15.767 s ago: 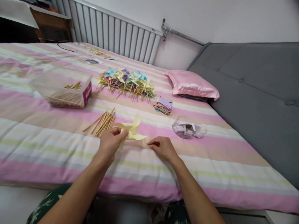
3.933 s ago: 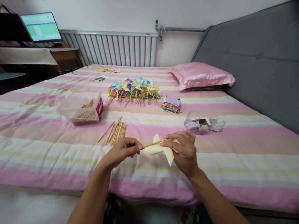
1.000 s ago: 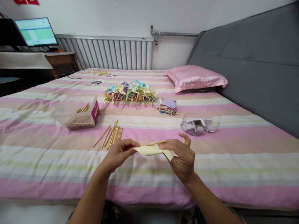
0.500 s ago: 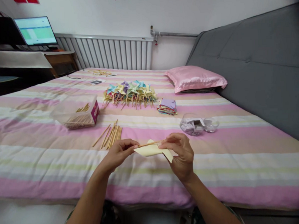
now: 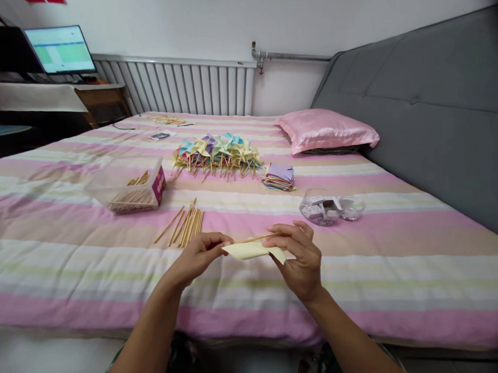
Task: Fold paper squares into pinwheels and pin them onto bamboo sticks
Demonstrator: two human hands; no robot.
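Note:
Above the near part of the bed, a pale yellow paper pinwheel [image 5: 247, 250] is held between my hands, with a thin wooden stick [image 5: 252, 239] lying along its far side. My left hand [image 5: 203, 253] pinches the stick's left end beside a paper tip. The fingers of my right hand [image 5: 297, 253] close around the pinwheel's right side and the stick's other end; the exact contact at the fingertips is hard to see. Loose wooden sticks [image 5: 188, 227] lie on the bedspread just beyond my left hand.
Finished pinwheels [image 5: 217, 152] lie in a pile farther back, beside a stack of coloured paper [image 5: 279, 177]. A clear plastic box [image 5: 159, 185] of sticks stands at left. At right are a round clear container [image 5: 317, 208] with small items and a pink pillow [image 5: 327, 129].
My right fingers have shifted slightly and spread a little along the stick. The pinwheel has tilted a bit, its lower right flap drawn up. My left hand has barely moved.

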